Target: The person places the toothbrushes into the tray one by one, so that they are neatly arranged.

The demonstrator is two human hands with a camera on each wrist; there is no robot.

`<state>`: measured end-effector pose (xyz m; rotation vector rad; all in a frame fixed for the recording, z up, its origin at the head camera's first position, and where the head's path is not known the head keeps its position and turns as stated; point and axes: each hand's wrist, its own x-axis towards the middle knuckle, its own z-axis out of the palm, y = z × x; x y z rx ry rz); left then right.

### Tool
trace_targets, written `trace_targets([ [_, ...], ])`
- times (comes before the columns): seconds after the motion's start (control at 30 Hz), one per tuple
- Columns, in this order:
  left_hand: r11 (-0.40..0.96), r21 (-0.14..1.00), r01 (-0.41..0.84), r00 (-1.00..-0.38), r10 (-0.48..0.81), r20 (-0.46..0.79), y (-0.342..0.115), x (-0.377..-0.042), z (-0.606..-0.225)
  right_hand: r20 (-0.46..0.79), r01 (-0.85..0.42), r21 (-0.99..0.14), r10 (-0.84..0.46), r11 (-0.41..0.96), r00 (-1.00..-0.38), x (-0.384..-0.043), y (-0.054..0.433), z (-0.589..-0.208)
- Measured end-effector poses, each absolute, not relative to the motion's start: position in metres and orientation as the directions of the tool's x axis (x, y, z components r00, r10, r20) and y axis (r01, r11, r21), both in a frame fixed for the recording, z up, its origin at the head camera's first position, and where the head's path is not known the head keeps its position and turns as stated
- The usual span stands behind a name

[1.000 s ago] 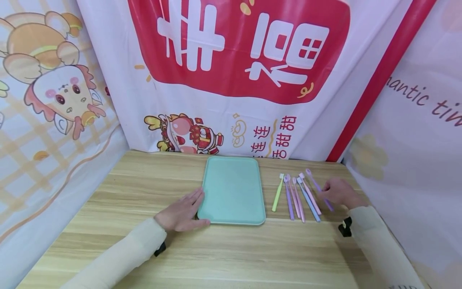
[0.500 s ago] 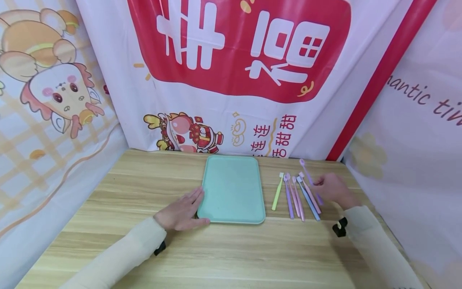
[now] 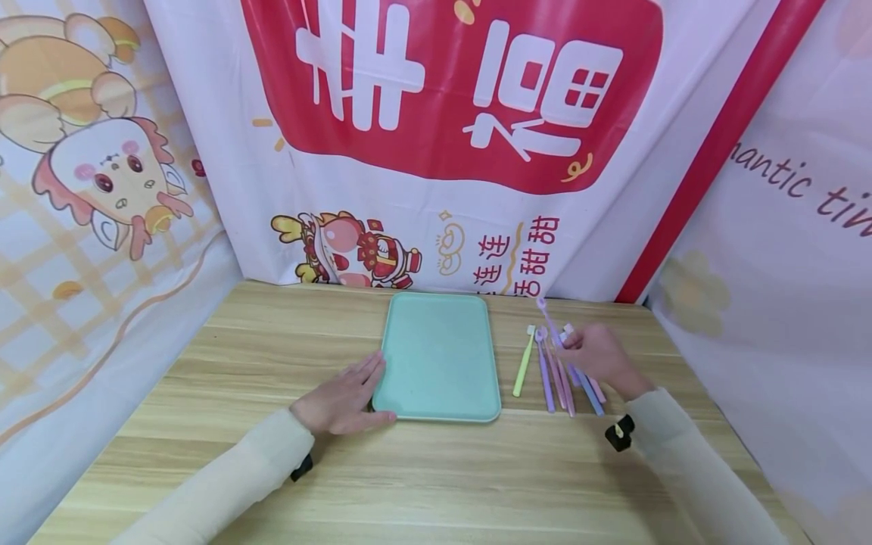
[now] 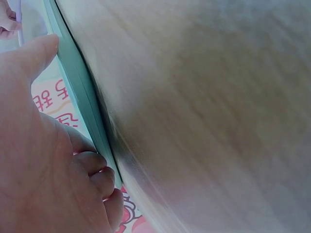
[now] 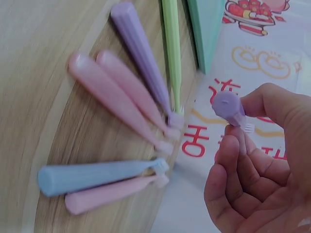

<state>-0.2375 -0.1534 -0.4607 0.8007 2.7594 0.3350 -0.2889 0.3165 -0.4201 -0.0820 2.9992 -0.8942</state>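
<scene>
Hands number two, both bare: the right hand (image 3: 601, 356) pinches one slim purple plastic toothbrush (image 5: 229, 108) between thumb and fingers, while the left hand (image 3: 344, 397) lies open against the left edge of one mint-green rectangular tray (image 3: 439, 359), thumb at its near corner. The held brush points its head toward the back of the bench (image 3: 436, 484), its handle ending in a blunt round tip. Six more toothbrushes lie beside and below the right hand, well apart from the left, their plastic handles tapering to thin necks: one lime-green brush (image 5: 173, 53), nearest the tray; one ridged purple brush (image 5: 142, 58); one light-blue brush (image 5: 97, 177); and three pink brushes (image 5: 114, 99), two side by side and the third just beside the blue. Flat and round-cornered, the tray has a thin raised rim. Pale wood grain streaks the bench; behind it hangs one creased white cloth (image 3: 211, 174) with a red printed panel.
</scene>
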Motion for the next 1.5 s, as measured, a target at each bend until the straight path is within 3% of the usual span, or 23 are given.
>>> trace_targets([
  [0.93,0.825,0.279,0.492,-0.818,0.547,-0.177,-0.149,-0.237,-0.458,0.044,-0.101,-0.642,-0.095,0.760,-0.995,-0.280,0.222,-0.443],
  [1.33,0.831,0.277,0.483,-0.821,0.540,-0.188,-0.150,-0.236,-0.457,0.051,-0.080,-0.701,-0.063,0.708,-0.997,-0.278,0.163,-0.442],
  [1.5,0.833,0.277,0.479,-0.823,0.536,-0.188,-0.150,-0.236,-0.456,0.091,-0.130,-0.717,-0.093,0.685,-0.991,-0.278,0.139,-0.441],
])
